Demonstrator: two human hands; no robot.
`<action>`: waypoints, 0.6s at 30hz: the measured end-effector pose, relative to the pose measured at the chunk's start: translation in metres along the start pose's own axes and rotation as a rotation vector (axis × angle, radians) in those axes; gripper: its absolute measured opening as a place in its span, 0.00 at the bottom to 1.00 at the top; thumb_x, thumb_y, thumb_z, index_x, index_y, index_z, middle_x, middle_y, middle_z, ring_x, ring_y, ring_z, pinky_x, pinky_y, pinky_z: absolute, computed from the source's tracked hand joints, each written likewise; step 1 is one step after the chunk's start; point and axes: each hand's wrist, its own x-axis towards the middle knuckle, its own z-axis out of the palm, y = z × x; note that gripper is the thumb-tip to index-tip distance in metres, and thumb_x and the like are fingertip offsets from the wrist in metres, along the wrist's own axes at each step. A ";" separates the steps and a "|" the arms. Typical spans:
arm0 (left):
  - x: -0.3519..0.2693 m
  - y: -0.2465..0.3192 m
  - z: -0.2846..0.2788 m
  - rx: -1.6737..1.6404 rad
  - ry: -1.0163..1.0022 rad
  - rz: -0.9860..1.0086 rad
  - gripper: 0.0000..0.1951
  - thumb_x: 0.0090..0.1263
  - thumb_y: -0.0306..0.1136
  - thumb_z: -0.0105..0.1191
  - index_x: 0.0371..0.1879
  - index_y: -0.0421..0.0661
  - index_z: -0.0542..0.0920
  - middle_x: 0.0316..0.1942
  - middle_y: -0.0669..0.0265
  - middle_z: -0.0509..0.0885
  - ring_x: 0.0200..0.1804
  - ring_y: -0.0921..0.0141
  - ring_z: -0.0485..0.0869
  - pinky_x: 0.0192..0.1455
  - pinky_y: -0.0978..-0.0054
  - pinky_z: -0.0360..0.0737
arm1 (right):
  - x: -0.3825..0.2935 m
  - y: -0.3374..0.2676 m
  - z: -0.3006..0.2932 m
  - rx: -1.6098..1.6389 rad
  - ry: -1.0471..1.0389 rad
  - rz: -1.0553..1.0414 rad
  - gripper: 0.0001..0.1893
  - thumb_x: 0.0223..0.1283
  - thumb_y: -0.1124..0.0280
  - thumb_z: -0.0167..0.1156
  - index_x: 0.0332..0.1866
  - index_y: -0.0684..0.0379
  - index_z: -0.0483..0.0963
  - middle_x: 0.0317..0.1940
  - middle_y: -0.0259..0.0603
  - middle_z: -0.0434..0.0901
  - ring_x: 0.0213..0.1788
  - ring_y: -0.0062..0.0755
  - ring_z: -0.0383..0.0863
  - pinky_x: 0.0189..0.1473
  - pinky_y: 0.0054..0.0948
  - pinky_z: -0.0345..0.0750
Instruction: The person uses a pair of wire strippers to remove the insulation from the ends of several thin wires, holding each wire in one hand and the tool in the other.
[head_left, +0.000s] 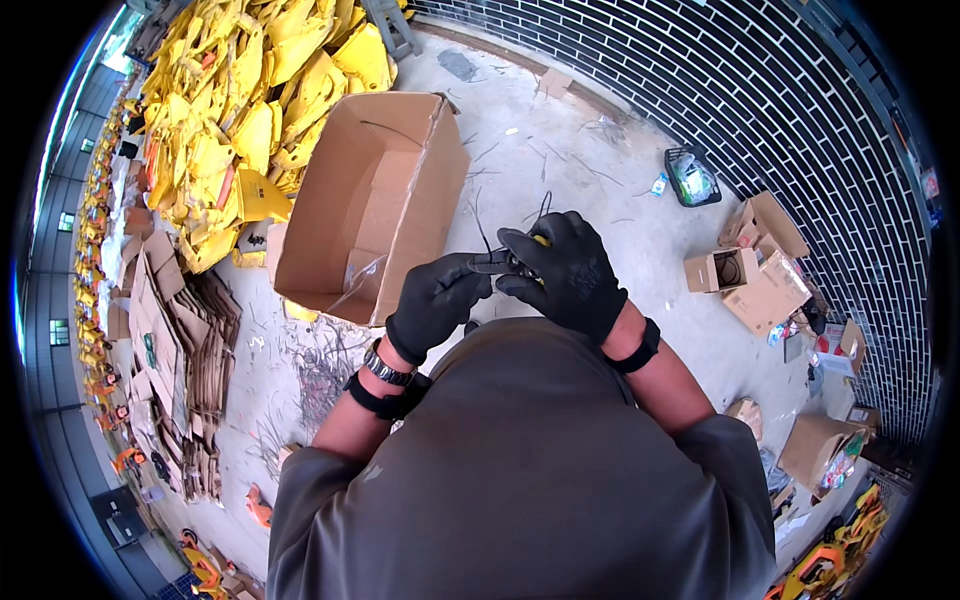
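Observation:
Both of my hands wear dark work gloves and meet in front of my chest. My right hand (568, 271) is closed around a small hand tool with yellow parts (541, 241), whose kind I cannot make out. Facing it, my left hand (442, 296) pinches a thin black piece, and its fingertips lie against the tool. A thin black wire or cable (484, 229) rises from between the hands, and another dark loop (547, 202) stands up behind my right fingers. The ends inside the gloves are hidden.
A large open cardboard box (442, 180) stands left of my hands, beside a heap of yellow plastic panels (247, 97). Flattened cardboard (169, 330) is stacked at the left. Cut wire pieces (330, 382) litter the floor. Small boxes (769, 292) and a black basket (691, 177) stand by the brick-patterned wall.

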 end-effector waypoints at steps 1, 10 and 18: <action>-0.001 0.003 0.001 -0.034 -0.001 0.002 0.10 0.73 0.26 0.52 0.47 0.37 0.84 0.29 0.67 0.85 0.25 0.80 0.79 0.26 0.80 0.75 | 0.000 0.000 0.000 -0.011 0.005 -0.010 0.25 0.52 0.52 0.71 0.54 0.52 0.80 0.35 0.39 0.72 0.40 0.40 0.72 0.42 0.39 0.71; -0.003 -0.005 0.001 -0.283 -0.020 0.044 0.10 0.74 0.24 0.51 0.49 0.36 0.83 0.33 0.64 0.86 0.22 0.78 0.81 0.20 0.82 0.76 | 0.001 -0.004 0.008 -0.064 0.027 -0.055 0.25 0.54 0.59 0.69 0.58 0.52 0.79 0.36 0.37 0.72 0.41 0.38 0.72 0.42 0.37 0.71; -0.007 -0.001 0.000 -0.226 0.024 0.049 0.08 0.73 0.23 0.53 0.45 0.36 0.84 0.31 0.65 0.85 0.24 0.78 0.81 0.23 0.82 0.77 | -0.006 -0.006 0.017 -0.179 -0.014 -0.111 0.27 0.57 0.75 0.57 0.65 0.59 0.73 0.42 0.38 0.76 0.44 0.37 0.76 0.46 0.37 0.73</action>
